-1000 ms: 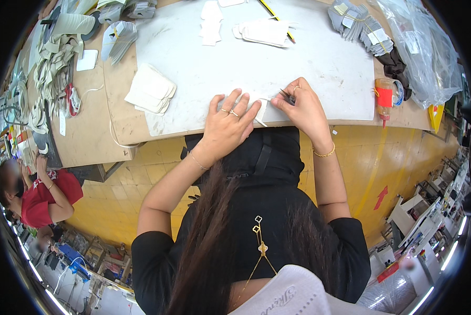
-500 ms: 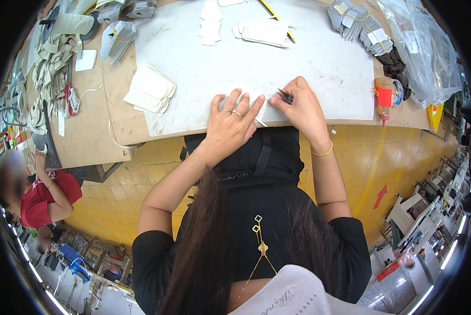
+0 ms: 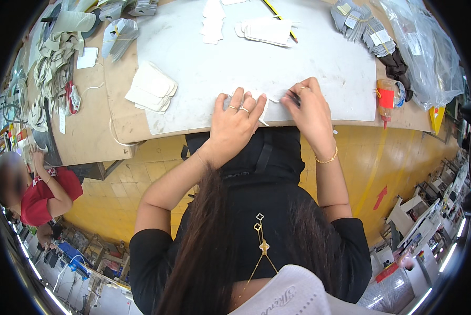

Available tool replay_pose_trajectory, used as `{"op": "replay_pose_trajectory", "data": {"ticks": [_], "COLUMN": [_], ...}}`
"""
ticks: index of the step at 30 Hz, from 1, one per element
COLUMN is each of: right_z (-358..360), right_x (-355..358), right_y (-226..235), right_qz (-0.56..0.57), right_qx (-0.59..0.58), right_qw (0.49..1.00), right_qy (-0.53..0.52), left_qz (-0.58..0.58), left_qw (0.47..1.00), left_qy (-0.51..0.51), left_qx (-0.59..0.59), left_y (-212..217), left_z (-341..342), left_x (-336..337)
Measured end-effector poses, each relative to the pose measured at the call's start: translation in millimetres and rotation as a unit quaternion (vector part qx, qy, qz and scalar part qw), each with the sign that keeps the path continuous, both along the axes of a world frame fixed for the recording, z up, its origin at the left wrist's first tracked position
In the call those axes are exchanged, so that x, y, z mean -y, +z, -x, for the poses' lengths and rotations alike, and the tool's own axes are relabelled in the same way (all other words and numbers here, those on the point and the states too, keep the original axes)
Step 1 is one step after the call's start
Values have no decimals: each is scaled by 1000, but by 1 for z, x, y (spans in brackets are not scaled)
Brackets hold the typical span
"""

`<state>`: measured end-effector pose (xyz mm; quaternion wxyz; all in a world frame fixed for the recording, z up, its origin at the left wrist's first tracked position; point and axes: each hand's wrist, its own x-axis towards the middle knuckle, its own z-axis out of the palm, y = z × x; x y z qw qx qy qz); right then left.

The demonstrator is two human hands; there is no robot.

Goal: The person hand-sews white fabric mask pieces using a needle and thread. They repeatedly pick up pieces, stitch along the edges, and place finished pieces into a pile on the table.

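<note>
Pressing white piece (image 3: 265, 110) at table's (image 3: 330, 68) near edge, left hand (image 3: 235, 116) open and spread; right hand (image 3: 304, 101) half-curled just right, hold unclear. Piece looks unfinished, strip end (image 3: 263, 123) loose; white stack (image 3: 150, 88) lies left.

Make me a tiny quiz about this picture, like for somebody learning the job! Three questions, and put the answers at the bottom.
1. True or false: the left hand touches a white piece near the front edge of the pale mat.
2. Which is to the right of the mat: A) the big spool, B) the bottle with a red band, C) the person in red?
3. Fill in: the striped pencil is yellow and ____.

Key: 1 true; 2 B; 3 black.
</note>
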<state>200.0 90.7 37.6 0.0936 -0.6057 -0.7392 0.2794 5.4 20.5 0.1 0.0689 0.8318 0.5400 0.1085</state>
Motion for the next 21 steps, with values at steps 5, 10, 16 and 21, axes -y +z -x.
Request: {"op": "replay_pose_trajectory", "data": {"ticks": [5,10,16,21], "right_z": [-5,-3,-8,-5], "right_x": [27,37,21,15], "right_y": [5,-8,-6,-9], "right_qz": [-106,-126,-103,-110], "right_qx": [19,64,14,-41], "right_qw": [985,974,980,987], "right_qy": [135,177,168,109], "left_qz": [-11,-18,-18,-28], "left_qw": [1000,998,985,982], "left_qy": [7,13,42,15], "left_qx": [1,60,168,188], "left_y": [-2,-10,-8,-8], "left_z": [-1,2,8,17], "left_x": [1,0,-4,-3]}}
